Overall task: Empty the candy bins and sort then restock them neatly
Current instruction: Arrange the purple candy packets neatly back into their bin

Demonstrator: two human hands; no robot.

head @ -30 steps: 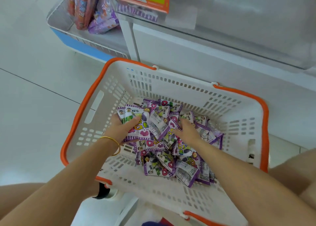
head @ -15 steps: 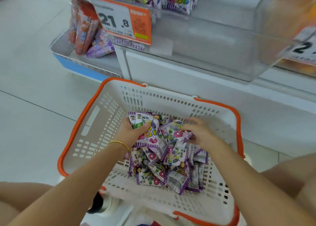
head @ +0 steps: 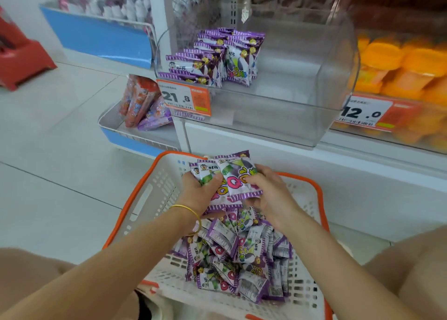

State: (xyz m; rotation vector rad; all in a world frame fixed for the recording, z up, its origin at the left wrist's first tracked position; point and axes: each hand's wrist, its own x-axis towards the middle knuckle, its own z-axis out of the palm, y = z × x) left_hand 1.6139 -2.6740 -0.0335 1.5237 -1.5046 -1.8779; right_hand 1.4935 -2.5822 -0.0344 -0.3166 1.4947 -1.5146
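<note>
The top of the shelving is cut off and blurred, so I cannot make out what hangs there, and the orange goods [head: 399, 65] to the right of the clear bin [head: 302, 116] are too smeared to name. My forearms cover part of the white basket [head: 154, 198], and its near rim runs out of view at the bottom. The small print on the price tag [head: 183, 98] at the clear bin's front left corner is unreadable beyond "21.8".

My left hand [head: 198, 194] is closed around a fanned bunch of purple candy packets [head: 227, 177], thumb pressed across their fronts and fingers hidden behind. My right hand [head: 268, 194] pinches the right edge of the front packet of that same bunch, thumb on its face. The bunch is held upright above the far end of the basket, just below the clear bin.

Under my hands, a loose heap of purple packets [head: 237, 254] lies in the basket. Inside the clear bin, against its left wall, a few stacked packets [head: 217, 58] stand in rows; the remainder of its floor is bare.
</note>
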